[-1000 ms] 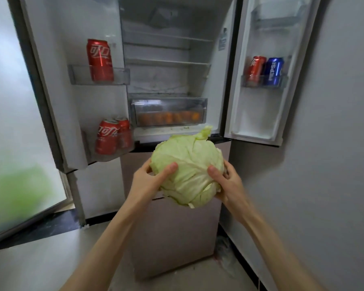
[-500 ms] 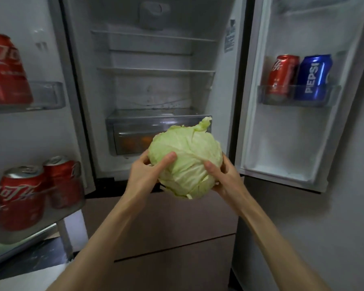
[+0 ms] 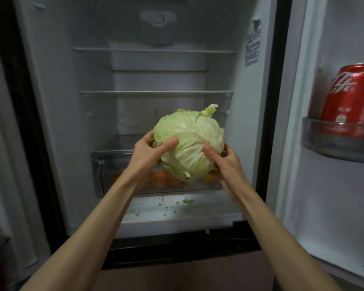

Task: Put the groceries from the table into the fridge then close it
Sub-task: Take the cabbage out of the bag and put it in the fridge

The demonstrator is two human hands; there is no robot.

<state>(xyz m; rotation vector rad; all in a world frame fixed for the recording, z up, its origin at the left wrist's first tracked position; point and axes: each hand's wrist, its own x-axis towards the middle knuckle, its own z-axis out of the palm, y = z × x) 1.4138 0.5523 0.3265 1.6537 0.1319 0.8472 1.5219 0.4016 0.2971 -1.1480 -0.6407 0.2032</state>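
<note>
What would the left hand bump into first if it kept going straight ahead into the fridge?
The left hand grips the cabbage and points forward and slightly up. Straight ahead looks free above the clear drawer, so probably the fridge's back wall comes first, though depth is hard to judge.

The cabbage [image 3: 189, 143] is pale yellow-green, its leaves crossed by lighter, whitish veins. The fridge [image 3: 72, 101] is white to light grey inside with a black edge around its opening, its shelves [image 3: 156, 93] and drawer [image 3: 114, 164] are clear and greyish, and orange fruit [image 3: 162, 179] shows through the drawer front. In the door, the can [image 3: 351, 101] is red with white lettering, standing in a clear grey door bin [image 3: 334, 143].
</note>
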